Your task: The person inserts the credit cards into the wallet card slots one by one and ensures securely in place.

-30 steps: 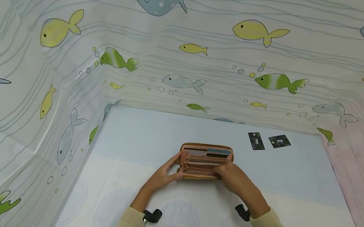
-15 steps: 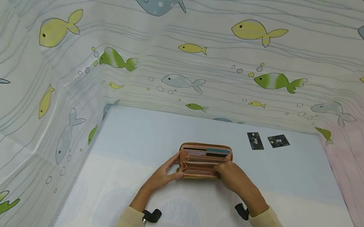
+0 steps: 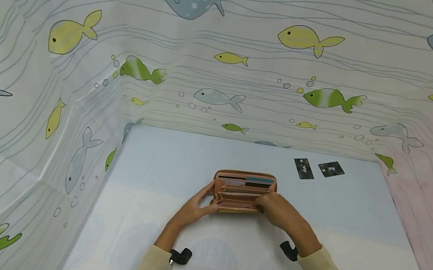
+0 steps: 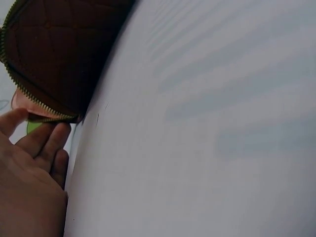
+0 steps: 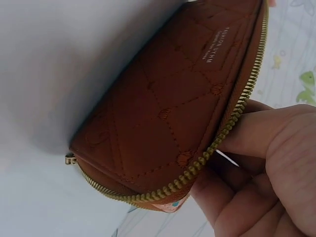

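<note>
A brown quilted zip-around wallet (image 3: 238, 199) stands spread in the middle of the table in the head view, its pink-tan pockets facing up. Several cards (image 3: 259, 180) sit in the slots along its far side. My left hand (image 3: 191, 210) holds the wallet's left end, thumb at the near edge and fingers at the far one. The right hand (image 3: 280, 212) grips the right end with curled fingers reaching inside; their tips are hidden. In the right wrist view, the gold zipper (image 5: 222, 136) runs past my thumb, and the zipper pull (image 5: 70, 159) hangs at the lower left corner.
Two black cards marked "Vip", one (image 3: 304, 168) beside the other (image 3: 331, 169), lie apart from the wallet at the table's back right. Fish-printed sheets (image 3: 197, 39) rise behind and at both sides of the pale table (image 3: 162, 159). A black wrist device (image 3: 181, 256) is on the left wrist.
The head view has shifted very slightly. Both hands and the wallet stay where they were, with no clear movement of the fingers.
</note>
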`<state>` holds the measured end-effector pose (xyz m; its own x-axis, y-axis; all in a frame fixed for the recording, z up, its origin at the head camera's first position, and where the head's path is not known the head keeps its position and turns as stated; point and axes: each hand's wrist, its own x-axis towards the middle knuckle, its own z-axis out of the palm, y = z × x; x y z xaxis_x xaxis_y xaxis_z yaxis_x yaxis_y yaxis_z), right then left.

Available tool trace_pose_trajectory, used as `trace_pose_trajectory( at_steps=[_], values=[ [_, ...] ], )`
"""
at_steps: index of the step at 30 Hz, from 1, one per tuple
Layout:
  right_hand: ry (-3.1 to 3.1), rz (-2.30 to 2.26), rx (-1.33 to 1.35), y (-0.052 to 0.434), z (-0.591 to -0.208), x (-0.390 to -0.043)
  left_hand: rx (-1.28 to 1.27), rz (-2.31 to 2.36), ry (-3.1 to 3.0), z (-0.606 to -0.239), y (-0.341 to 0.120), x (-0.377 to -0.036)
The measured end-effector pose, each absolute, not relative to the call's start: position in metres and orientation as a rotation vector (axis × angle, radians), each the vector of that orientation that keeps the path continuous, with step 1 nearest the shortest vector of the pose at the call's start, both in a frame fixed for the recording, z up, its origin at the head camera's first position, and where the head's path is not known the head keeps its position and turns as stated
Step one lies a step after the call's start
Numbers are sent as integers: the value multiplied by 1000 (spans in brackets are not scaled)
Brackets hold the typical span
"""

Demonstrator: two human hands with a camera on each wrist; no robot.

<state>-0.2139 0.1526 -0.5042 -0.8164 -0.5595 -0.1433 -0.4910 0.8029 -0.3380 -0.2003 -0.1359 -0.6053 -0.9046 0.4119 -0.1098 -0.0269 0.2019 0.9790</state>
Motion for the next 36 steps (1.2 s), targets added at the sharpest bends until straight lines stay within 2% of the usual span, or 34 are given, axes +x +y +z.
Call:
trace_pose_trajectory(
  at_steps=[17, 24, 34, 36],
  values=[
    [2752, -602, -958, 164, -504, -213, 363, 1774, 2131, -610, -135, -200],
    [2728, -775, -911, 171, -498, -213, 365, 1733, 2103, -575, -137, -196],
    [2869, -946, -830, 192, -495, -217, 407, 1743, 2111, -573, -136, -196],
    [2893, -1007, -811, 198, -496, -220, 397, 1736, 2114, -582, -136, -198]
  ],
)
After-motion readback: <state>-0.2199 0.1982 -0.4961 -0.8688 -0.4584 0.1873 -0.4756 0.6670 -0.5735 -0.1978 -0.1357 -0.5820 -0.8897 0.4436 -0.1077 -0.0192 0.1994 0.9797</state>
